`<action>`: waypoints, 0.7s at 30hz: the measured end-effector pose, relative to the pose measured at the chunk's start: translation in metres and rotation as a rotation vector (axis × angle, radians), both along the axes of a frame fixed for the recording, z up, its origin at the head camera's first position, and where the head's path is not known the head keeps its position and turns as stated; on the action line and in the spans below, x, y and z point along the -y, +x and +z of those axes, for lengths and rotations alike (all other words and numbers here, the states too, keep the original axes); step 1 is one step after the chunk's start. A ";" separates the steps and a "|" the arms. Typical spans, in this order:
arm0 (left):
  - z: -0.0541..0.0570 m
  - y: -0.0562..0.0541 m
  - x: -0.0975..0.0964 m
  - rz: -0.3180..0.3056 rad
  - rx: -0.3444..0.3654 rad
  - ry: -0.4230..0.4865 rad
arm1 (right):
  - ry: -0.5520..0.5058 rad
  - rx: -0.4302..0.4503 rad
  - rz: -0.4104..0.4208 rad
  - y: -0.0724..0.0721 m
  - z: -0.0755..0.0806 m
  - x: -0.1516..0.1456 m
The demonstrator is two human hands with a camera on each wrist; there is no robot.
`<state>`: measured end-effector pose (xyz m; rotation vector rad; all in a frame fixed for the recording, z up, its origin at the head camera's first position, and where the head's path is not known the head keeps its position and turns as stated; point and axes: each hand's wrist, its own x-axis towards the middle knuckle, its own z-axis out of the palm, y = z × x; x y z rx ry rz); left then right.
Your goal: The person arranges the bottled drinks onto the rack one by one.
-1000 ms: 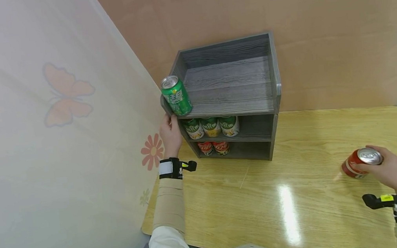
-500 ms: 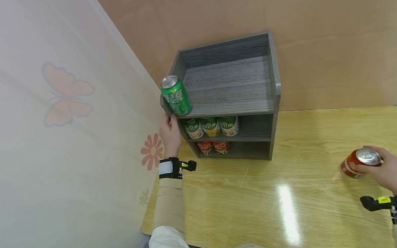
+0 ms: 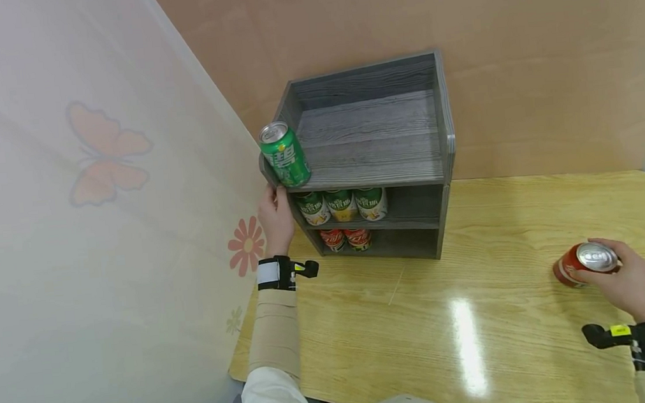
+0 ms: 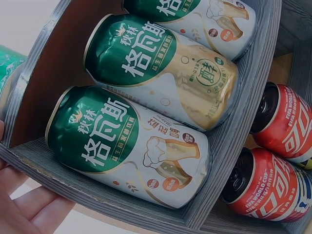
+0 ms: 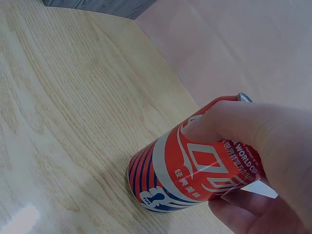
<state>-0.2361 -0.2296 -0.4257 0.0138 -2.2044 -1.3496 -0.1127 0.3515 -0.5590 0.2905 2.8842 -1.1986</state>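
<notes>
My right hand (image 3: pixel 636 283) grips a red cola can (image 3: pixel 571 266) on the right side of the table; whether its base touches the wood I cannot tell. In the right wrist view, the thumb lies across the upper part of the can (image 5: pixel 183 165). At the grey wooden shelf (image 3: pixel 378 174), my left hand (image 3: pixel 276 221) holds the left side panel, just below a green soda can (image 3: pixel 286 156) on the top tier. Several green-and-white kvass cans (image 4: pixel 129 146) stand in the middle tier. Red cola cans (image 4: pixel 273 187) occupy the bottom tier.
The wooden table (image 3: pixel 512 332) stretches between the shelf and the right hand. Close on the left hangs a pale curtain-like wall (image 3: pixel 135 295) with butterfly and flower prints. A brown backdrop (image 3: pixel 547 66) rises behind the shelf.
The right hand and the red cola can have shifted very slightly left, and the right wrist has swung a little left and down. The left hand stays in place on the shelf.
</notes>
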 end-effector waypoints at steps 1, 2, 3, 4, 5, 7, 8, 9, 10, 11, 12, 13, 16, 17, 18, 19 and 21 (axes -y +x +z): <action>0.000 0.000 0.000 0.000 -0.001 0.000 | -0.003 -0.003 -0.003 0.000 0.000 0.000; 0.000 0.000 0.000 0.001 0.001 0.000 | -0.004 -0.006 -0.005 0.001 -0.001 0.001; 0.000 0.000 0.000 0.001 0.001 0.002 | -0.003 -0.008 -0.008 0.001 -0.001 0.001; 0.000 0.000 0.000 0.002 0.001 0.003 | 0.001 -0.013 -0.012 0.002 -0.002 0.002; 0.000 0.000 0.000 0.001 0.001 0.005 | 0.007 -0.017 -0.016 0.002 -0.002 0.002; 0.000 -0.001 0.000 0.001 0.002 0.007 | 0.018 -0.024 -0.024 0.003 -0.004 0.004; 0.000 -0.001 0.000 0.001 0.003 0.008 | 0.025 -0.029 -0.027 0.003 -0.004 0.004; 0.000 -0.001 0.000 0.001 0.003 0.007 | 0.030 -0.032 -0.030 0.003 -0.005 0.005; 0.000 -0.001 0.000 0.002 0.004 0.006 | 0.033 -0.036 -0.031 0.003 -0.005 0.006; -0.001 -0.001 0.000 0.003 0.004 0.006 | 0.035 -0.038 -0.034 0.003 -0.005 0.006; -0.001 -0.001 0.000 0.003 0.005 0.006 | 0.035 -0.040 -0.036 0.003 -0.006 0.007; -0.001 -0.001 0.001 0.003 0.005 0.005 | 0.034 -0.041 -0.036 0.003 -0.006 0.007; -0.001 -0.001 0.001 0.002 0.005 0.007 | 0.029 -0.038 -0.039 0.004 -0.006 0.008; -0.001 -0.001 0.001 0.001 0.004 0.008 | 0.026 -0.034 -0.040 0.004 -0.006 0.008; -0.001 -0.001 0.001 0.001 0.004 0.008 | 0.027 -0.033 -0.040 0.004 -0.006 0.008; -0.001 -0.001 0.001 0.001 0.005 0.007 | 0.029 -0.030 -0.040 0.004 -0.006 0.007; -0.001 -0.001 0.001 0.000 0.005 0.006 | 0.035 -0.025 -0.045 0.004 -0.005 0.007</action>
